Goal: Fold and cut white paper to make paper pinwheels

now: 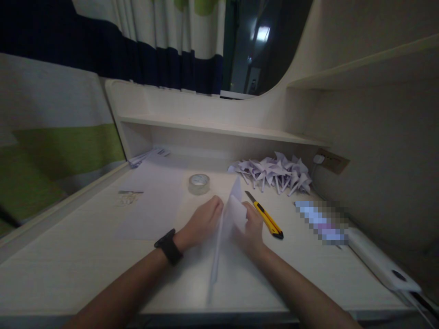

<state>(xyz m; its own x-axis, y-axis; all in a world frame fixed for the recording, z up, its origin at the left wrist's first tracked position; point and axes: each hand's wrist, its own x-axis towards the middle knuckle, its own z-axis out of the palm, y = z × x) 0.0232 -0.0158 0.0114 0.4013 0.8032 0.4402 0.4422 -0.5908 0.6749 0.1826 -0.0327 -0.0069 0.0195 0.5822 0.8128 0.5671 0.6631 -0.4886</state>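
Note:
Between my hands is a white paper pinwheel (236, 211) with pointed, folded blades, partly blurred. Its thin rolled paper stick (216, 260) slants down toward the table's front edge. My left hand (205, 218), below a black wristband, is closed with its fingers at the top of the stick. On the other side, my right hand (253, 228) pinches the folded paper; some of its fingers are hidden behind the blades. A yellow utility knife (265, 217), blade out, lies just right of my right hand. Beyond my left hand sits a roll of clear tape (199, 184).
Finished-looking paper pinwheels (270, 171) are heaped at the back right. White paper sheets (151, 201) lie at left, beside small pale bits (127, 198) and a thin strip. A pixelated screen (320, 224) and a white power strip (380, 260) line the right side, under a shelf.

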